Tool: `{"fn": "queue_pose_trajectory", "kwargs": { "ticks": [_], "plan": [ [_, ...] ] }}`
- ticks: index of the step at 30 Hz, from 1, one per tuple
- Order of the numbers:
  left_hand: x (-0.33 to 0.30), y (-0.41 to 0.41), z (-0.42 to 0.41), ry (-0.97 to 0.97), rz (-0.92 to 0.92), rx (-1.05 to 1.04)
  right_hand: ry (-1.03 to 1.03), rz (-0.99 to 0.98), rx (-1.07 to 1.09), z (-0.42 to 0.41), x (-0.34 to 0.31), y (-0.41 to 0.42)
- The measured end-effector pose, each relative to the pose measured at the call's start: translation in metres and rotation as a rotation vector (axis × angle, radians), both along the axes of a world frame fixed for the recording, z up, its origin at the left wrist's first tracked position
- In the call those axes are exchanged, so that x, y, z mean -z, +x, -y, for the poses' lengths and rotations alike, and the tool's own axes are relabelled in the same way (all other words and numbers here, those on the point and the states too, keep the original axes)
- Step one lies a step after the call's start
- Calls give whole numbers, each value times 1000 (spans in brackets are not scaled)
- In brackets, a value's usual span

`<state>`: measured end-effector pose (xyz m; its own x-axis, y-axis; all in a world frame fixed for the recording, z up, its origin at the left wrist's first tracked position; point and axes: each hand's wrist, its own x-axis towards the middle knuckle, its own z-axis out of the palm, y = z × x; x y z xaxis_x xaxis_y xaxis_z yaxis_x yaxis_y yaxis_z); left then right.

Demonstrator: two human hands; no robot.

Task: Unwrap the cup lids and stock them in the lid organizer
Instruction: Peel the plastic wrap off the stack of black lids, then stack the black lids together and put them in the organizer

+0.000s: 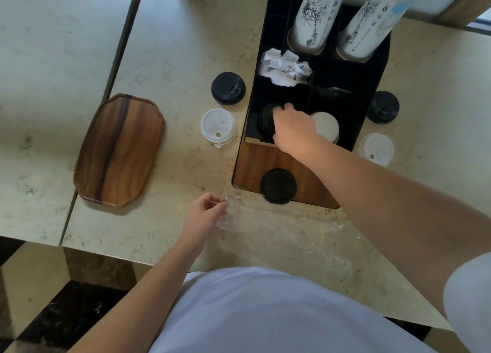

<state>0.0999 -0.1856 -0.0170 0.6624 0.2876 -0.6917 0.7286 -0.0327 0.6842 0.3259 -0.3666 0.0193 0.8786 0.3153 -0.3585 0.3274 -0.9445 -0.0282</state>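
Lids (266,119) of black plastic sit stacked under our right hand (291,125), curled round them in the lid organizer's (372,87) near-left compartment, while our left hand (204,214) pinches clear wrap (233,217) on the desk (172,60).

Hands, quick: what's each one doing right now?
Left hand: pinching the clear plastic wrap.
Right hand: gripping black lids in the organizer.

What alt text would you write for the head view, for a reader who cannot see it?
The right hand puts black lids into a black organizer on a marble counter. The left hand pinches clear wrap. More lids and a wooden tray lie around.
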Motion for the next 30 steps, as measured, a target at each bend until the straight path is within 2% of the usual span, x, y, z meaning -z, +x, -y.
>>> {"fn": "queue_pose_trajectory", "kwargs": {
  "ticks": [3, 7, 12, 17, 22, 24, 27, 30],
  "plan": [
    [-3, -2, -1, -19, 4, -15, 182, -58, 84, 12, -11, -17],
    [-5, -5, 0, -31, 19, -5, 472, -14, 339, 50, -24, -77],
    [-10, -13, 2, -13, 12, 35, 525, -57, 689, 108, -24, -187],
    [-15, -10, 1, -23, -109, 94, 502, -113, 957, 137, -17, -257],
    [-23, -8, 4, -68, -90, 244, 650, -378, 1064, 132, -18, -262],
    [-30, -8, 7, -34, -16, 260, 610, -332, 1035, 130, -22, -259],
    [-48, -4, 9, 45, 134, 293, 495, -134, 1010, 131, -34, -250],
    [-71, 1, 8, 90, 269, 369, 398, -68, 855, 130, -49, -236]
  ]
}}
